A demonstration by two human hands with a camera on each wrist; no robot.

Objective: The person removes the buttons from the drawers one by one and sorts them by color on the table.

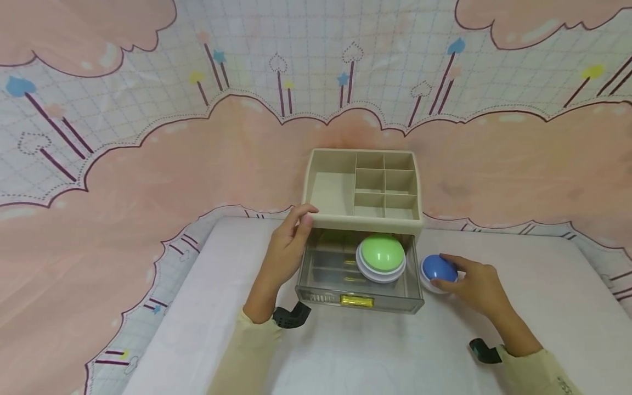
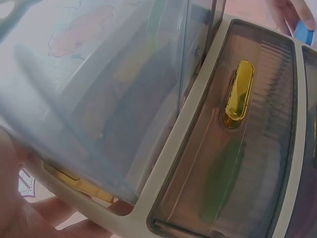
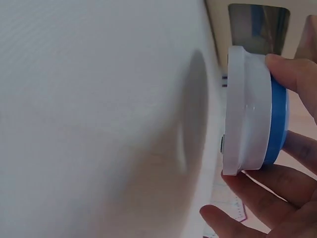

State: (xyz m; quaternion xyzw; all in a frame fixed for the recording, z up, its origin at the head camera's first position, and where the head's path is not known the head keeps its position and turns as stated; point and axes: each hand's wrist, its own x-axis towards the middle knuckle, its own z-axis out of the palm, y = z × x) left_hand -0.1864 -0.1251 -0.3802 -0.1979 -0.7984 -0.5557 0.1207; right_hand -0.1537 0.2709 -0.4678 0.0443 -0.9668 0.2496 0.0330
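A cream desk organizer (image 1: 367, 222) has its clear drawer (image 1: 316, 297) pulled out at the front. Inside that drawer, towards its right, sits a green dome push button (image 1: 382, 253) on a white base. My left hand (image 1: 288, 244) grips the organizer's upper left front edge; some of its fingers (image 2: 54, 210) show along the side in the left wrist view. Right of the drawer, my right hand (image 1: 479, 285) holds a blue dome push button (image 1: 439, 267) between thumb and fingers. In the right wrist view, its white base (image 3: 242, 114) appears slightly off the white table.
Open compartments (image 1: 385, 181) divide the organizer's top. A closed lower drawer with a gold handle (image 2: 239, 91) shows in the left wrist view. The organizer stands on a white table (image 1: 355, 351), against a patterned cloth backdrop (image 1: 237, 159). Black wrist devices (image 1: 291, 316) sit at both cuffs.
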